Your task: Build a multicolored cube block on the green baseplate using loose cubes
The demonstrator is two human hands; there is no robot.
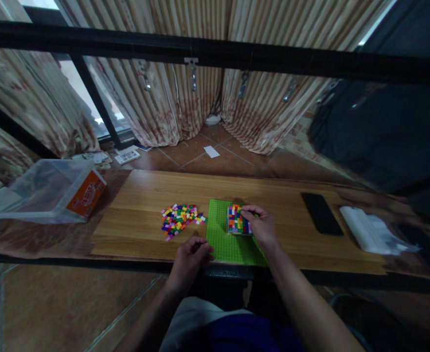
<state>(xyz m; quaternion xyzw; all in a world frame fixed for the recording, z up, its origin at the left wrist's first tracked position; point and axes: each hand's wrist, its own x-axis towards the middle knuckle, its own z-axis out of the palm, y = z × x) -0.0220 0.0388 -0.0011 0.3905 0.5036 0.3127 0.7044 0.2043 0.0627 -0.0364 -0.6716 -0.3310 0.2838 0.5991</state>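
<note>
A bright green studded baseplate (218, 244) lies on the wooden board in front of me. On it stands a block built from small multicoloured building bricks (235, 220). My right hand (264, 227) reaches over the block's right side. Its thumb and fingers pinch at the top of the block, on a small brick mostly covered by the fingertips. My left hand (192, 254) is at the baseplate's front left corner, fingers curled together. Whatever may be between them is hidden. Beyond the left hand, a loose pile of building bricks (180, 217) spreads beside the baseplate's left edge.
A wooden board (141, 195) carries the bricks and baseplate. At the left stands a clear plastic box (60, 188) with an orange label. A black phone (322, 214) and a white packet (363, 230) lie to the right. A dark metal rail (215, 49) crosses above the far side.
</note>
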